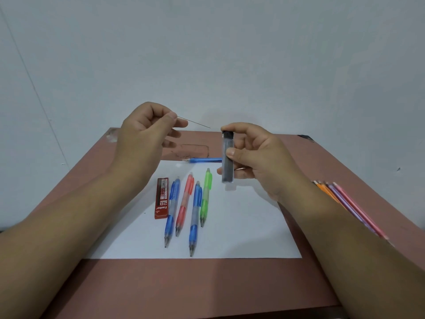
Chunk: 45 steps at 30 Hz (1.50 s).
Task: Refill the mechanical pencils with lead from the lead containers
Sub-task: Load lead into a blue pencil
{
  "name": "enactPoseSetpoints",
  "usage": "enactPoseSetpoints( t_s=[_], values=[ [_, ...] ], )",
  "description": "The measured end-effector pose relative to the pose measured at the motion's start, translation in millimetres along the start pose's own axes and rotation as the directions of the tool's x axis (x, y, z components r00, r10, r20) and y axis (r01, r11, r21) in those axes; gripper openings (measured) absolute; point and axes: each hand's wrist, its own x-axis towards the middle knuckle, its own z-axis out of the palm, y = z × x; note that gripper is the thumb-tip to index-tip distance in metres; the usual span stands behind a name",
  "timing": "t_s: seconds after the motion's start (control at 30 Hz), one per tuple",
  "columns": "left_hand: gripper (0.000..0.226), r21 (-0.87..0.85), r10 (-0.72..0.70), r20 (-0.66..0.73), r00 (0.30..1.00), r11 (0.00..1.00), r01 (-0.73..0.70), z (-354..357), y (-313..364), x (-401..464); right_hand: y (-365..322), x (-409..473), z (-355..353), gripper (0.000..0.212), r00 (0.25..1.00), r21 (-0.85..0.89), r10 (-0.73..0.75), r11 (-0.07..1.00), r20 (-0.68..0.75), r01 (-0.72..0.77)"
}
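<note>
The desk (230, 284) carries a white sheet of paper (248, 226) squared to its near edge; on the sheet lie four mechanical pencils (184, 203) side by side, long axes running near edge to far edge, tips toward the near edge, caps toward the far edge; a fifth blue pencil (204, 160) lies across the sheet's far edge, long axis parallel to that edge, tip toward the desk's left side; a red lead container (162, 198) lies just left of the row, its long axis parallel to the pencils; a bundle of coloured pencils (349, 203) rests by the desk's right edge. Above the far half of the desk the right hand (259, 157) grips a clear lead container (227, 157) upright between thumb and fingers, dark cap uppermost; the left hand (145, 134) pinches a single lead (195, 122) at one end, its long axis nearly level, free end pointing right and slightly down toward the container's cap. The lead is the likeliest thing to fail: held only at one end, it could snap if the pinch tightens or if its free end knocks the container or a pencil's mouth off-axis; a loosened pinch would drop it onto the sheet, where it might roll away; if the container's cap is open, which I cannot tell, tilting it would spill the remaining leads.
</note>
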Motion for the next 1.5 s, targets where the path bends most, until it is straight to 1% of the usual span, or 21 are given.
enactPoseSetpoints(
  t_s=[0.07,0.13,0.2,0.27,0.33,0.4,0.43,0.5,0.53,0.6,0.67,0.77,0.9,1.0,1.07,1.13,1.2,1.27,1.37,1.4,1.5],
  values=[
    [0.011,0.008,-0.006,-0.002,1.000,1.000,0.006,-0.3,-0.8,0.3,-1.0,0.1,-4.9,0.038,0.995,-0.046,0.025,0.999,0.095,-0.020],
    [0.009,0.010,-0.010,-0.001,1.000,1.000,0.010,-0.6,-1.3,0.5,-1.1,0.8,-9.6,0.040,0.973,-0.228,0.048,0.974,0.224,0.004],
    [0.008,0.030,0.000,0.002,1.000,1.000,0.000,-0.6,-1.7,0.6,-0.3,1.1,-11.3,0.041,0.940,-0.327,0.111,0.945,0.323,0.001],
    [0.008,0.070,0.021,0.019,1.000,0.997,-0.022,0.0,-1.8,-0.1,1.3,0.8,-10.9,0.040,0.905,-0.394,0.181,0.919,0.385,-0.016],
    [0.007,0.118,0.039,0.051,0.998,0.992,-0.045,0.7,-2.5,-1.4,2.9,0.6,-10.1,0.038,0.886,-0.511,0.221,0.859,0.408,0.021],
    [0.006,0.173,0.057,0.102,0.993,0.982,-0.074,1.3,-3.0,-3.2,3.7,0.6,-9.5,0.030,0.904,-0.588,0.203,0.806,0.376,0.064],
    [0.006,0.206,0.066,0.130,0.989,0.974,-0.092,1.7,-3.3,-4.0,4.1,0.4,-9.0,0.023,0.930,-0.597,0.155,0.798,0.333,0.081],
    [0.005,0.268,0.073,0.171,0.983,0.956,-0.118,2.7,-3.1,-5.4,6.7,0.7,-9.0,0.008,0.983,-0.589,-0.033,0.796,0.181,0.136],
    [0.005,0.303,0.073,0.190,0.979,0.944,-0.129,3.4,-2.7,-6.3,8.6,0.8,-9.7,0.004,0.984,-0.584,-0.147,0.792,0.102,0.178],
    [0.005,0.376,0.076,0.227,0.971,0.913,-0.159,5.2,-1.2,-8.1,12.9,3.3,-10.9,0.004,0.945,-0.582,-0.326,0.769,-0.002,0.264],
    [0.004,0.403,0.091,0.263,0.960,0.894,-0.195,6.5,0.3,-9.6,15.9,6.5,-11.2,0.012,0.920,-0.628,-0.392,0.717,-0.005,0.302],
    [0.004,0.373,0.143,0.306,0.941,0.892,-0.256,7.8,3.2,-12.3,20.6,10.4,-6.6,0.023,0.908,-0.689,-0.417,0.643,0.051,0.334],
    [0.006,0.374,0.213,0.351,0.912,0.861,-0.345,10.9,4.3,-16.9,22.7,13.0,-0.6,0.004,0.865,-0.700,-0.496,0.591,0.076,0.400],
    [0.033,0.317,0.203,0.361,0.910,0.891,-0.325,11.1,6.8,-16.4,22.9,13.8,-2.4,0.004,0.874,-0.693,-0.486,0.623,0.021,0.363],
    [0.050,0.306,0.146,0.364,0.920,0.914,-0.266,9.8,10.6,-14.5,22.3,14.4,-4.7,0.005,0.904,-0.644,-0.423,0.710,-0.069,0.284],
    [0.049,0.368,0.103,0.365,0.925,0.897,-0.245,8.6,12.7,-12.3,21.7,15.2,-7.2,0.005,0.912,-0.579,-0.377,0.785,-0.165,0.220],
    [0.039,0.456,0.048,0.352,0.935,0.863,-0.216,9.4,14.3,-7.3,20.8,15.4,-9.6,0.006,0.910,-0.525,-0.341,0.833,-0.235,0.177],
    [0.034,0.569,-0.047,0.374,0.926,0.800,-0.189,13.2,16.2,-1.2,20.3,15.5,-11.5,0.007,0.909,-0.483,-0.308,0.864,-0.282,0.143],
    [0.034,0.766,-0.198,0.448,0.872,0.588,-0.260,22.2,15.2,6.4,20.5,15.1,-12.7,0.007,0.908,-0.469,-0.290,0.875,-0.303,0.123],
    [0.033,0.789,-0.221,0.468,0.856,0.541,-0.291,24.5,14.7,8.5,20.6,15.2,-12.6,0.007,0.907,-0.466,-0.287,0.877,-0.307,0.120],
    [0.032,0.799,-0.248,0.525,0.814,0.474,-0.371,33.8,7.7,17.3,20.8,15.2,-12.2,0.008,0.910,-0.447,-0.270,0.888,-0.314,0.109]
  ],
)
